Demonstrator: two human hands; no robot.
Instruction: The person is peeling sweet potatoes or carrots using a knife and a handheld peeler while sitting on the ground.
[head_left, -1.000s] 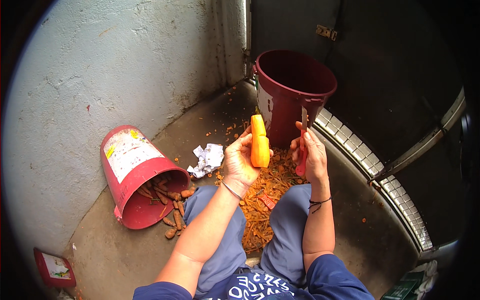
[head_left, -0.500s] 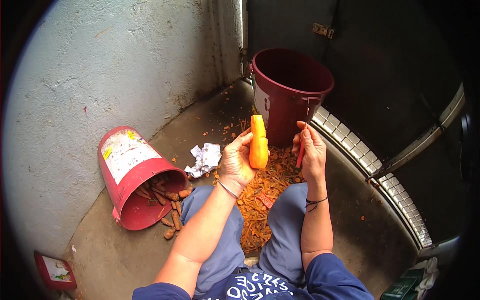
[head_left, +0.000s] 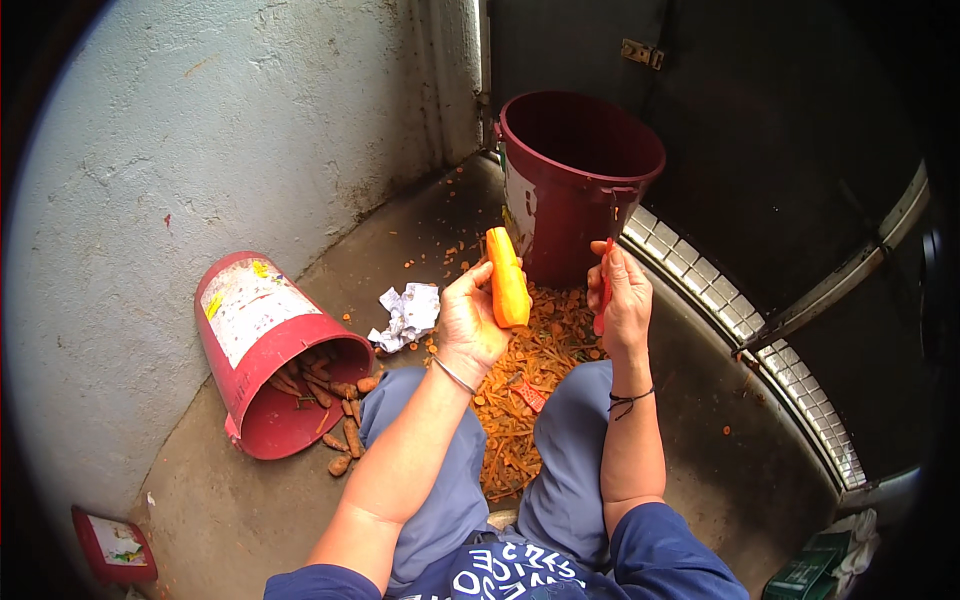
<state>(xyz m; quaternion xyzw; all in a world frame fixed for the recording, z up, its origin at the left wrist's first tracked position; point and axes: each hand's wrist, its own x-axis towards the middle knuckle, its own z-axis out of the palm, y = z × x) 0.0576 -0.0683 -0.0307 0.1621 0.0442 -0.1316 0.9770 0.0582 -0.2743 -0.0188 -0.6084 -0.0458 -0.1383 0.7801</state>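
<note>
My left hand (head_left: 474,322) is closed around the lower part of a peeled orange carrot (head_left: 508,285), which stands nearly upright with its cut end up. To the right, my right hand (head_left: 626,295) grips a small red-handled knife (head_left: 607,262). Its thin blade seems to point up and is hard to make out against the bucket. Knife and carrot are apart. Beneath my hands, between my knees, orange carrot peelings (head_left: 512,445) cover the floor, with a red scrap (head_left: 530,396) among them.
A red bucket (head_left: 262,375) lies on its side at the left, unpeeled carrots (head_left: 351,437) spilling from its mouth. Crumpled paper (head_left: 408,315) is beside it. A tall dark-red bucket (head_left: 555,225) stands ahead. A grey wall (head_left: 250,130) rises at left, a dark metal door (head_left: 780,150) at right.
The carrot has tilted and turned in my left hand, its top leaning further left. My right hand still holds the knife, whose handle now sits more upright.
</note>
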